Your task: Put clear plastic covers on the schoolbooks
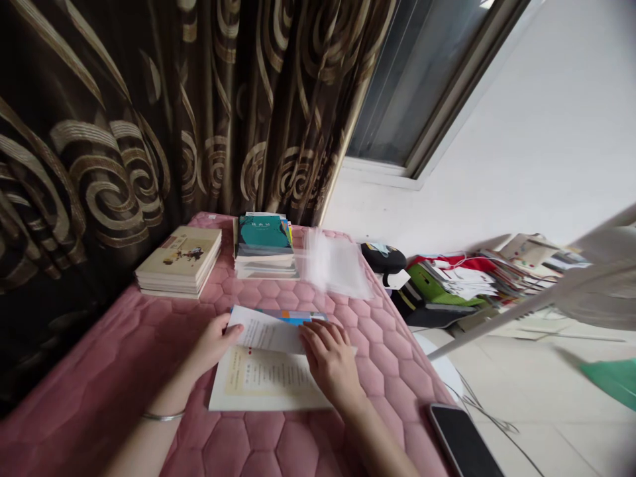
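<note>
An open book (268,377) lies on the pink quilted table cover (149,344) in front of me. My left hand (213,341) holds the left edge of a turned page (263,331), thumb on top of the paper. My right hand (330,354) lies palm down on the book's right side, fingers stretched flat over the page. A blue and orange cover edge (298,316) shows just beyond the page. A thin bracelet (161,417) sits on my left wrist.
Two stacks of books stand at the table's far edge: a cream one (181,262) at left, a green-topped one (263,248) beside it. Clear plastic sleeves (332,268) lie to their right. A dark phone (464,440) rests at the table's right corner. Clutter of papers (472,278) covers the floor; a patterned curtain (124,119) hangs behind.
</note>
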{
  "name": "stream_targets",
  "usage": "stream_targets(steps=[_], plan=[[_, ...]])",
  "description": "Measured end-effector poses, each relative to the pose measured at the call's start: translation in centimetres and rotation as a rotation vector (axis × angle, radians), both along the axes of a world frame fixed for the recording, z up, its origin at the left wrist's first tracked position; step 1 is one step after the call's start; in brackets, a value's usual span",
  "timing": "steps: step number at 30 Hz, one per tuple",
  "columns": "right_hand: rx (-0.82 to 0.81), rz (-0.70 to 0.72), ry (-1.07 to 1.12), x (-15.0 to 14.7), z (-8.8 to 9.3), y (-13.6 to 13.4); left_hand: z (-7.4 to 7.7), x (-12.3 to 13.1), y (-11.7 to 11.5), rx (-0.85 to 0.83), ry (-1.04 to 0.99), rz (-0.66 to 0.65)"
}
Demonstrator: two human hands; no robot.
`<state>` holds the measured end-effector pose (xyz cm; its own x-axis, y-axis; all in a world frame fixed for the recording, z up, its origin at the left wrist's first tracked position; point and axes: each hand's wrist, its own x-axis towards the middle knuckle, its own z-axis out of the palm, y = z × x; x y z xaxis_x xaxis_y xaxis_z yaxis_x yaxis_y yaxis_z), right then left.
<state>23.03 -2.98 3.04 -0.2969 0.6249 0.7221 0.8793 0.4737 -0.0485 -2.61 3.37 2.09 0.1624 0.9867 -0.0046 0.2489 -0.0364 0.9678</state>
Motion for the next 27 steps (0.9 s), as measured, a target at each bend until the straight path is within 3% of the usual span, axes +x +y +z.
stream_targets(steps=[4,7,13,15,18,20,23,27], plan=[[0.003,0.075,-0.185,-2.2,0.9,0.5,-2.3,0.7,1.1,0.035,-0.023,0.182],[-0.096,0.132,-0.273,-4.5,0.8,1.5,-3.4,0.9,1.4,0.04,-0.064,0.225],[-0.257,0.147,-0.253,-7.2,-1.9,2.8,-4.6,1.1,1.5,0.114,-0.032,0.233],[-0.277,0.137,-0.244,-7.3,-2.7,2.8,-4.8,0.8,1.8,0.153,-0.012,0.307],[-0.274,0.097,-0.233,-7.2,-3.2,2.8,-4.7,-0.1,2.9,0.209,-0.022,0.519],[-0.251,0.085,-0.224,-7.3,-3.4,2.7,-4.3,-0.7,3.9,0.176,-0.067,0.589],[-0.219,0.072,-0.206,-7.5,-3.5,2.7,-3.3,-1.0,5.9,0.105,-0.127,0.553],[-0.204,0.074,-0.192,-7.6,-3.5,2.6,-1.4,0.1,8.7,0.026,-0.18,0.403]])
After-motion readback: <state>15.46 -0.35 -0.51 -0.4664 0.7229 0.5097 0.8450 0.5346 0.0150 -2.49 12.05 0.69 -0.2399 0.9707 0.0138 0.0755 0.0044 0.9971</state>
